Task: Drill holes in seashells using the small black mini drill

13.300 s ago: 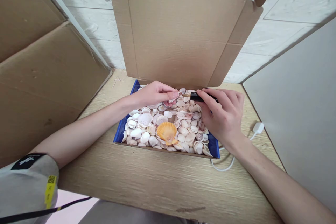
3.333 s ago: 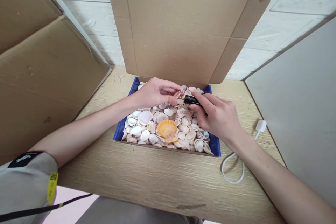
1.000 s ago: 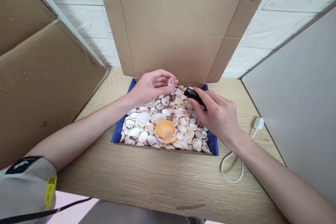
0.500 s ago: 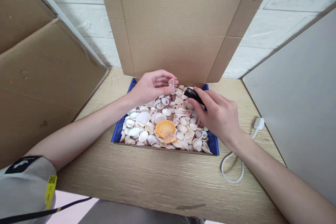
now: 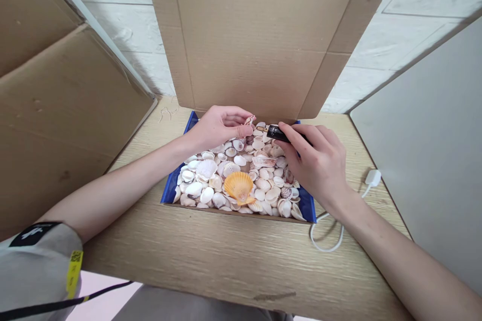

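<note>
Over the back of the shell-filled box, my left hand (image 5: 224, 128) pinches a small reddish-white seashell (image 5: 249, 120) between thumb and fingers. My right hand (image 5: 314, 158) grips a black mini hand drill (image 5: 277, 133) from above. Its brass-coloured front end points left at the shell, with a small gap between them; the fine bit is hard to make out. Below both hands lie many loose seashells (image 5: 194, 189), mostly white and pale pink. A large orange scallop shell (image 5: 238, 186) rests among them near the front.
The shells fill a cardboard box with blue sides (image 5: 307, 205), its lid (image 5: 256, 40) raised at the back. A white cable (image 5: 326, 250) with a white plug (image 5: 373, 177) lies on the wooden table (image 5: 211, 246) at right. Folded cardboard (image 5: 71, 105) stands at left, a grey panel (image 5: 429, 125) at right.
The shell in my left hand has turned and tipped lower. My right hand has shifted slightly right, drawing the drill back from the shell. The cable loop has moved a little.
</note>
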Demonstrator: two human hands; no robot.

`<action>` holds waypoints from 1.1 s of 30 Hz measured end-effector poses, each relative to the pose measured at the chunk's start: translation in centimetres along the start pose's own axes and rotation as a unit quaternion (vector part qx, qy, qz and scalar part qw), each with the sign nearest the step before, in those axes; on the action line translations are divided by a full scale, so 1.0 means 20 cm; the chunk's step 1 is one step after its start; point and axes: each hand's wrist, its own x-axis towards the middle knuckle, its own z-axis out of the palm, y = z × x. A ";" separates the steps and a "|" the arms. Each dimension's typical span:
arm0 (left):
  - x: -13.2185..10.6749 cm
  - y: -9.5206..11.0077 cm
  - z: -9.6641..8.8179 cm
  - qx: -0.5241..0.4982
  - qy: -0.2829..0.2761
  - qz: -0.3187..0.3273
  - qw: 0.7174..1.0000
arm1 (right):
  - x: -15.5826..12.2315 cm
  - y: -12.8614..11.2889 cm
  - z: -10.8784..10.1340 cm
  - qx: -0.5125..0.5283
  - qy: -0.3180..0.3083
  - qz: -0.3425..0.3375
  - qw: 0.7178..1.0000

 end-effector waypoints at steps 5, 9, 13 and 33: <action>0.00 0.01 0.01 -0.012 -0.006 -0.011 1.000 | 0.00 0.00 0.00 0.022 -0.003 0.008 1.000; 0.01 0.01 0.01 -0.038 -0.019 -0.020 0.999 | 0.00 0.00 0.01 0.035 -0.006 0.020 0.999; 0.01 -0.01 0.00 -0.064 -0.040 -0.030 0.997 | -0.01 0.00 0.02 0.056 -0.009 0.036 0.998; 0.00 0.00 0.02 -0.034 -0.046 0.027 0.998 | -0.01 0.01 0.03 0.149 -0.013 0.079 0.986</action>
